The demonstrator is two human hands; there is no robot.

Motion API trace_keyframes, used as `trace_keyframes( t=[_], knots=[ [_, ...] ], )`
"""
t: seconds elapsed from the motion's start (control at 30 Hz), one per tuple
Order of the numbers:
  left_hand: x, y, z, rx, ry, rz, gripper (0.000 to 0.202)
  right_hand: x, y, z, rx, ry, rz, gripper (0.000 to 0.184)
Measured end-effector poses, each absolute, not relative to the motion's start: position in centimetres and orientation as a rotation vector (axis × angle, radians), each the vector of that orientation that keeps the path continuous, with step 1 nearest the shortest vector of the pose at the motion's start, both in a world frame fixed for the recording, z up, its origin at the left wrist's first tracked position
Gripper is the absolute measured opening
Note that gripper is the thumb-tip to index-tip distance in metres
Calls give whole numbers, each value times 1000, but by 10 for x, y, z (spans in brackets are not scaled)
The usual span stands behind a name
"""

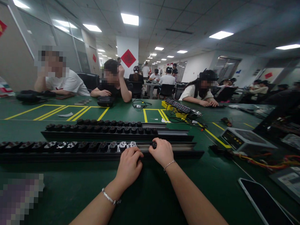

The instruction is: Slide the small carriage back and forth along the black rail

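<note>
A long black rail [178, 153] lies across the green table right in front of me, its left part filled with several black and white socket modules [65, 145]. My left hand [128, 166] is closed and rests against the rail's front edge near the last white module [132, 144]. My right hand [162, 151] is closed on a small black module [154, 144] sitting in the rail's channel. Two more black rails [115, 132] holding rows of dark modules lie parallel just behind.
A grey power supply [245, 138] with coloured wires sits at the right, a phone [267, 205] near the front right edge. A black power strip [178, 106] on yellow blocks and cables lie farther back. Several people sit along the table's far side.
</note>
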State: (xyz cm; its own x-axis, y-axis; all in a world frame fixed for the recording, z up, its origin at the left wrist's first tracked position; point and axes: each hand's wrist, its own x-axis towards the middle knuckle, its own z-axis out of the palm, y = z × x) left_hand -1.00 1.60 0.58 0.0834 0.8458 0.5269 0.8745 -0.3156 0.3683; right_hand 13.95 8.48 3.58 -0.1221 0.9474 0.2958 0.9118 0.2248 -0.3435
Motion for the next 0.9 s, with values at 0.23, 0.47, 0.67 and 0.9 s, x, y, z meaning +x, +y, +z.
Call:
trace_keyframes(
  t=[0.23, 0.47, 0.67, 0.9],
  knots=[
    [-11, 18, 3, -2268, -1783, -1076, 22, 143, 85, 38, -1806, -2037, 116, 35],
    [-11, 18, 3, -2263, -1782, -1075, 22, 152, 92, 40, -1760, -2096, 130, 36],
    [-11, 17, 4, -2255, -1768, -1074, 22, 159, 93, 42, -1703, -2140, 178, 37],
    [-10, 16, 6, -2261, -1775, -1059, 22, 162, 94, 38, -1842, -2091, 94, 40]
  ],
)
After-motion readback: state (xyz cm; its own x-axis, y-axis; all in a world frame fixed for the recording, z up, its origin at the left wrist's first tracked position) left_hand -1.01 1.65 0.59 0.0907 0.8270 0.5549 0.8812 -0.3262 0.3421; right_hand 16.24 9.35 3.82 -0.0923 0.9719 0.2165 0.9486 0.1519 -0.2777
